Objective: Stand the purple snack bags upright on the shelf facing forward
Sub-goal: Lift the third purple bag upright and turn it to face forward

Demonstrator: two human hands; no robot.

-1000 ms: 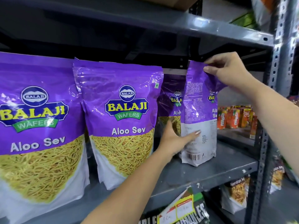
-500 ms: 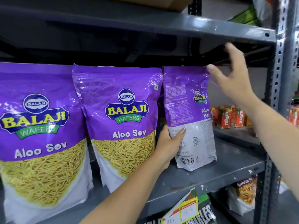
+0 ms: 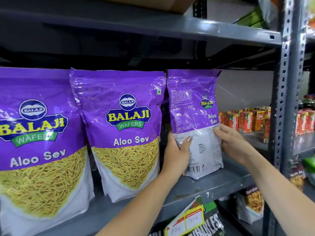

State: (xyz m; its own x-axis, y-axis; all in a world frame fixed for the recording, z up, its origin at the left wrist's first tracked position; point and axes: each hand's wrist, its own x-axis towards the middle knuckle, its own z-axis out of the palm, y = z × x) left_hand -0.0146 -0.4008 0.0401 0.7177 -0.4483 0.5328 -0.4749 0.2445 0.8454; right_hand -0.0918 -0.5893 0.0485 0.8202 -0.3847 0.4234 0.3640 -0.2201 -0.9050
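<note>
Two purple Aloo Sev bags stand upright on the grey shelf (image 3: 213, 183), fronts forward: one at the far left (image 3: 34, 137), one in the middle (image 3: 126, 130). A third purple bag (image 3: 192, 106) stands at the right with its printed back and barcode turned toward me. My left hand (image 3: 177, 154) grips its lower left edge. My right hand (image 3: 233, 142) presses against its lower right side. Another purple bag is partly hidden behind it.
A grey shelf board (image 3: 187, 26) runs close overhead. A perforated steel upright (image 3: 283, 99) stands at the right. Red juice cartons (image 3: 245, 121) sit further back on the right. Snack bags (image 3: 252, 201) and a yellow price tag (image 3: 192, 218) lie on the level below.
My right hand let go of the third bag's top corner, lifted away, then came down onto its lower right side. The bag now stands straighter, its back facing me.
</note>
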